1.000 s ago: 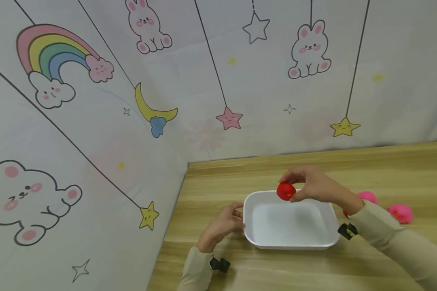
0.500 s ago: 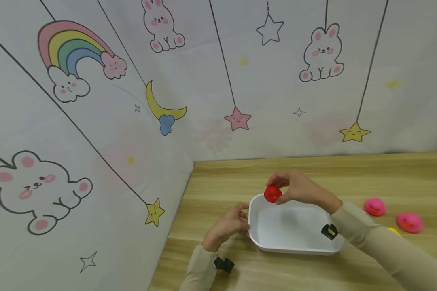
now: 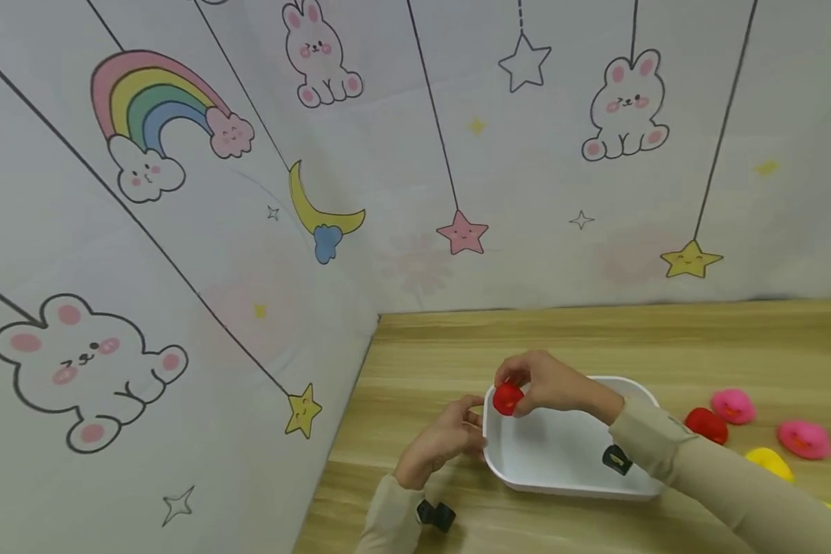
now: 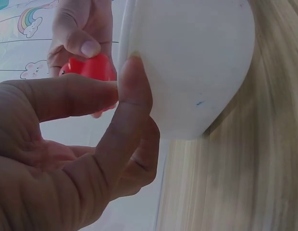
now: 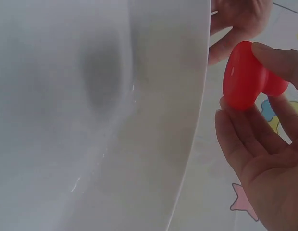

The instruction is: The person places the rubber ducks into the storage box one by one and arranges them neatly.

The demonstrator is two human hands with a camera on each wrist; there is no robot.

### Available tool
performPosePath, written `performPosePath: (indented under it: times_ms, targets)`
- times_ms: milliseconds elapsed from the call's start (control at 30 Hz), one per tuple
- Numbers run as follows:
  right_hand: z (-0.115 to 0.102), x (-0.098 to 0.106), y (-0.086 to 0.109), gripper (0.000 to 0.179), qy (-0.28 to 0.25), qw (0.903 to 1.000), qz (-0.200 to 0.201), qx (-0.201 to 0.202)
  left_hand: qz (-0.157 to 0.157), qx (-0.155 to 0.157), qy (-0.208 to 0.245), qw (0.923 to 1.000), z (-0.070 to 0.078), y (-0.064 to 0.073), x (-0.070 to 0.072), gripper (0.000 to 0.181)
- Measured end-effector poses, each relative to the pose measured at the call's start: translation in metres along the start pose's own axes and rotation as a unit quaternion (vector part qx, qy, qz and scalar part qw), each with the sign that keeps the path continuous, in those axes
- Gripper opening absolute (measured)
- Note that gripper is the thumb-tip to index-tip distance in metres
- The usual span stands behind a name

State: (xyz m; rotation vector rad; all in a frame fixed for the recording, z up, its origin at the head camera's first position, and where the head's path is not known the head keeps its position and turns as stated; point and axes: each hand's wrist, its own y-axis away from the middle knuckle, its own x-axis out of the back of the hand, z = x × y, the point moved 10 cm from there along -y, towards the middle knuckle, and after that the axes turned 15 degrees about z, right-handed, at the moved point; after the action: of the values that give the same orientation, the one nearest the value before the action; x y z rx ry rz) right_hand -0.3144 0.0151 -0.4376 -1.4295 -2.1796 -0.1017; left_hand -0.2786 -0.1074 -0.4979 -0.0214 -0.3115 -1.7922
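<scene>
A red rubber duck (image 3: 507, 399) is pinched between the thumb and fingers of my right hand (image 3: 550, 382), above the left end of a white plastic basin (image 3: 561, 486). In the right wrist view the duck (image 5: 245, 77) appears beside the basin's rim (image 5: 199, 110), apart from it. At the basin's left end, my left hand (image 3: 443, 440) rests its fingers against the outside of the wall. The left wrist view shows those bent fingers (image 4: 132, 96) touching the basin (image 4: 192, 57) near its rim, not wrapped round it.
Right of the basin lie another red duck (image 3: 706, 425), two pink ducks (image 3: 732, 405) and yellow ducks (image 3: 769, 464), partly behind the right sleeve. The wood-grain table (image 3: 429, 346) meets a printed cloth backdrop (image 3: 540, 269) behind and at the left.
My right hand has carried the red duck leftward and lower, to the basin's left end. The left hand stays at the basin's wall. The head view has shifted, showing more ducks at the right.
</scene>
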Motion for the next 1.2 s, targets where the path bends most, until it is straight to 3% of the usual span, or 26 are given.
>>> performPosePath:
  times_ms: [167,433,667,1000,1200]
  targets:
    - [0.006,-0.008,0.003,0.034,0.032,0.9992,-0.016,0.016,0.0,-0.001,0.006,1.0,0.003,0.0,-0.001,0.07]
    - [0.011,-0.019,0.008,0.032,0.096,0.9899,-0.014,0.103,0.0,0.002,0.023,0.9997,0.001,0.003,-0.003,0.07]
    - [0.018,-0.028,0.012,0.037,0.153,0.9817,-0.023,0.112,0.0,-0.008,0.023,0.9997,-0.001,0.003,-0.003,0.07]
    - [0.026,-0.033,0.015,0.038,0.172,0.9783,-0.026,0.112,-0.004,-0.006,0.028,0.9996,-0.001,-0.001,-0.006,0.069]
    - [0.026,-0.035,0.017,0.041,0.21,0.9699,-0.033,0.12,-0.008,-0.012,0.025,0.9996,0.001,0.0,-0.006,0.07]
